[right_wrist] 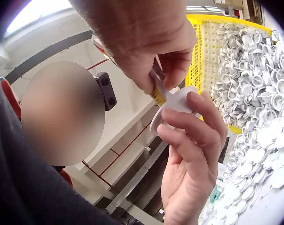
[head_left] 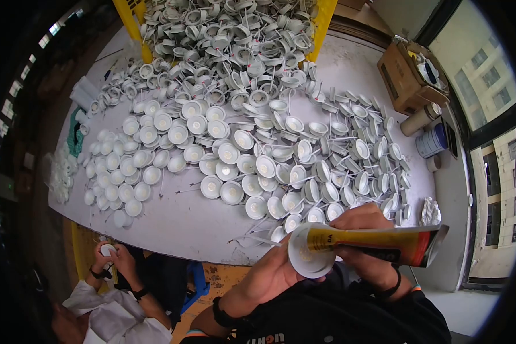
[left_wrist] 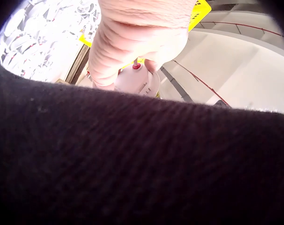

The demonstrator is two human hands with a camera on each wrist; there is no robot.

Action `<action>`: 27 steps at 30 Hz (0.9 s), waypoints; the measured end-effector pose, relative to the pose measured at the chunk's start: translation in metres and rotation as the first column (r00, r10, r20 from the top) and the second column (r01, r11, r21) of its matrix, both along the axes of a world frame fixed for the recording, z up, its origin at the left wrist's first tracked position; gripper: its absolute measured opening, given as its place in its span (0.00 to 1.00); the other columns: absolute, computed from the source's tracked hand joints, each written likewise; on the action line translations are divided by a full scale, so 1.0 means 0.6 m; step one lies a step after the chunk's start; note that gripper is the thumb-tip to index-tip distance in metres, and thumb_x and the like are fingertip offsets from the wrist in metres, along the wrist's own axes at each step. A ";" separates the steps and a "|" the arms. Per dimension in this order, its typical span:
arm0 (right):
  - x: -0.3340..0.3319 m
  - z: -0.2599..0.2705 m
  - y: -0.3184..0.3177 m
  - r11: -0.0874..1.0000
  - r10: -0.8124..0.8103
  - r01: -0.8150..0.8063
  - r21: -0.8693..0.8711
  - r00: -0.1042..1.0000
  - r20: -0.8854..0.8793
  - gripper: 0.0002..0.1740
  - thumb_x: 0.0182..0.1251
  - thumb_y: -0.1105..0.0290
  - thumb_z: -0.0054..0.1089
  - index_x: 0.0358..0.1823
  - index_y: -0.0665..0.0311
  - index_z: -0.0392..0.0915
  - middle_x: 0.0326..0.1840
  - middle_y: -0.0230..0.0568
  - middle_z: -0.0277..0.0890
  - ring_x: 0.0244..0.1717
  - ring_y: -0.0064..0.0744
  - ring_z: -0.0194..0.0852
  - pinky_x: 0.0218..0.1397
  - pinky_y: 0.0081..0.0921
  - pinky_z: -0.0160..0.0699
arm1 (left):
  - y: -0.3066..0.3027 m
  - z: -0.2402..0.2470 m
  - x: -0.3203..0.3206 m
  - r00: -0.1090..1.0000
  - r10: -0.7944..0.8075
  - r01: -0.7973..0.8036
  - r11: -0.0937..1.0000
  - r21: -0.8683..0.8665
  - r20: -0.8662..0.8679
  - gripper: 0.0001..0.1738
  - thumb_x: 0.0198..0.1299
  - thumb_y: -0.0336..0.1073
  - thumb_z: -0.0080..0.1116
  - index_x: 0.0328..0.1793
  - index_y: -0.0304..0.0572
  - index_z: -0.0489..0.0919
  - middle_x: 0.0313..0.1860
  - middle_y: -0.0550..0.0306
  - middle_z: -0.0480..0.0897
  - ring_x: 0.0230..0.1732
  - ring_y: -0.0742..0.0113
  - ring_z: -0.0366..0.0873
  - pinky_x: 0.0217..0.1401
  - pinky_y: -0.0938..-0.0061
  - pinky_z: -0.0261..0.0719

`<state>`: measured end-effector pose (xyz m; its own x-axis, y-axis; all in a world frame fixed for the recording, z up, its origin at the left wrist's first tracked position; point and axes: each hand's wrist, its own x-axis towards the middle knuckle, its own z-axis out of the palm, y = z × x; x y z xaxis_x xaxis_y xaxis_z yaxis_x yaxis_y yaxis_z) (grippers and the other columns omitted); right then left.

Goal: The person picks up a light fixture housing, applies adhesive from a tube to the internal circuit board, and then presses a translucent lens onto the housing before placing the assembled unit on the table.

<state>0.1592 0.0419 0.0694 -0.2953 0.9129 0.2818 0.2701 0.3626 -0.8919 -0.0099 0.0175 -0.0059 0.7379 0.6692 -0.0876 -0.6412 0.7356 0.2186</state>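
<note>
My left hand holds a round white lamp piece by its rim, its face turned up toward the head camera. In the right wrist view, the fingers of the left hand curl round that white piece. My right hand grips a yellow, black and red tube, whose narrow end meets the face of the piece. The left wrist view shows the back of the left hand over the white housing, with a red spot on it.
Many similar white pieces cover the table. A yellow crate heaped with more stands at the back. On the right are a cardboard box, a blue-labelled can and crumpled paper. Another person sits at lower left.
</note>
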 end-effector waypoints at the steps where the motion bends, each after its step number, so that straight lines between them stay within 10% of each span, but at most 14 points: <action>1: -0.002 0.002 -0.001 1.000 -0.011 0.012 -0.019 1.000 0.008 0.12 0.46 0.77 0.58 0.34 0.65 0.72 0.37 0.40 0.69 0.40 0.34 0.67 0.41 0.26 0.66 | 0.000 -0.004 0.000 1.000 -0.005 0.005 1.000 0.000 0.004 0.36 0.56 0.53 0.37 0.62 0.39 0.44 0.57 0.48 0.59 0.54 0.60 0.62 0.53 0.63 0.64; 12: 0.005 0.052 0.000 0.998 -0.049 0.059 -0.017 0.933 0.358 0.10 0.41 0.72 0.62 0.29 0.60 0.76 0.29 0.35 0.72 0.30 0.33 0.71 0.31 0.25 0.69 | 0.002 -0.007 -0.021 0.993 0.090 -0.086 0.995 0.048 -0.082 0.36 0.55 0.54 0.39 0.61 0.37 0.47 0.56 0.49 0.59 0.54 0.60 0.62 0.51 0.62 0.65; 19: -0.009 0.062 -0.002 0.846 0.016 -0.048 -0.531 0.998 -0.065 0.11 0.43 0.73 0.62 0.29 0.67 0.72 0.28 0.39 0.70 0.30 0.26 0.69 0.33 0.21 0.66 | -0.001 0.003 -0.011 0.967 0.210 -0.219 0.975 -0.045 -0.147 0.31 0.57 0.51 0.35 0.60 0.38 0.52 0.56 0.51 0.61 0.53 0.59 0.63 0.50 0.61 0.66; 27: -0.037 -0.015 0.004 0.949 -0.054 -0.028 -0.313 0.967 -0.249 0.11 0.48 0.73 0.58 0.33 0.66 0.68 0.34 0.37 0.67 0.33 0.23 0.65 0.38 0.20 0.65 | 0.001 -0.016 -0.006 0.978 0.200 -0.200 0.980 -0.016 0.049 0.29 0.58 0.52 0.31 0.59 0.39 0.54 0.56 0.49 0.62 0.51 0.58 0.65 0.46 0.65 0.68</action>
